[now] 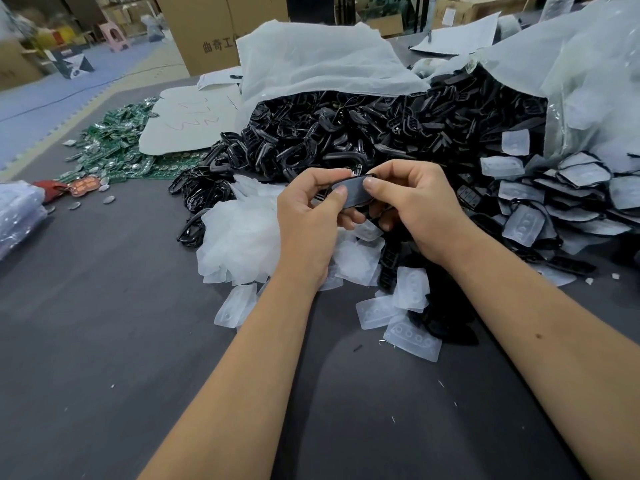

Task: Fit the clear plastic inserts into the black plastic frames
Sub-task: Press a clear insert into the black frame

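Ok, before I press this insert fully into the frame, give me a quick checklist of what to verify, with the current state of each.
1. Both hands on the piece: ok. Left hand and right hand pinch the black frame between them.
2. Clear insert lying in the frame: ok, a greyish film covers its opening.
3. Insert seated at every edge: cannot tell, fingers hide the ends.
4. Insert right way up: cannot tell.
5. More loose clear inserts close by: ok.
6. More empty frames within reach: ok.

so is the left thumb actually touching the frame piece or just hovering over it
Touching. The head view shows the left hand with its thumb pressed flat on the black frame, no gap visible, while the right hand pinches the other end.
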The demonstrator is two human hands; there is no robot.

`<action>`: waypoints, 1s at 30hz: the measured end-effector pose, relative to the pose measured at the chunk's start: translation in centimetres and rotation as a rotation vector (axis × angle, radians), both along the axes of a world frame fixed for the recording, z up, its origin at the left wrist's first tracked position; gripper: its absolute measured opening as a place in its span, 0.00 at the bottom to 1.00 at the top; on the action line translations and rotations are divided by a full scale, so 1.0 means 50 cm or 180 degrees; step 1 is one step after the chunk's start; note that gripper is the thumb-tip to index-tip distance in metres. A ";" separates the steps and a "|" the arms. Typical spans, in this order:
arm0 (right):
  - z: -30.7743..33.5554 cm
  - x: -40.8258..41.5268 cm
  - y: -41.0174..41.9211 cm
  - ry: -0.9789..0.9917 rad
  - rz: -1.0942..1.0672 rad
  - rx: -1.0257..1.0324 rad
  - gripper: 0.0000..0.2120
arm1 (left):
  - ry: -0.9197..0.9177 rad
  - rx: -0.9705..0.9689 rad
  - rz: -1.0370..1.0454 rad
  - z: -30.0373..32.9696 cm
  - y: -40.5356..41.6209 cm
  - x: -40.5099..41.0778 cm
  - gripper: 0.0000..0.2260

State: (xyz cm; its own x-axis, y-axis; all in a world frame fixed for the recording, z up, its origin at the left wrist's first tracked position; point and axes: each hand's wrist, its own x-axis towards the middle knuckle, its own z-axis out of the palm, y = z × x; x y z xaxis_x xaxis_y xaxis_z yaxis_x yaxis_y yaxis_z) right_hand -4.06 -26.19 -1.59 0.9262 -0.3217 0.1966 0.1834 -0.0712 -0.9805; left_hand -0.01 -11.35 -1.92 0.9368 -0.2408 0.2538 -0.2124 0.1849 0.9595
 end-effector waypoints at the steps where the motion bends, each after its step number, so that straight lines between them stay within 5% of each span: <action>1: 0.000 0.000 -0.001 -0.0001 0.0029 0.0022 0.05 | 0.0007 -0.0001 -0.0013 0.000 0.000 0.000 0.10; 30: 0.001 -0.004 -0.003 0.0065 0.0110 -0.0066 0.10 | 0.0085 -0.0002 -0.0185 -0.001 0.003 0.002 0.07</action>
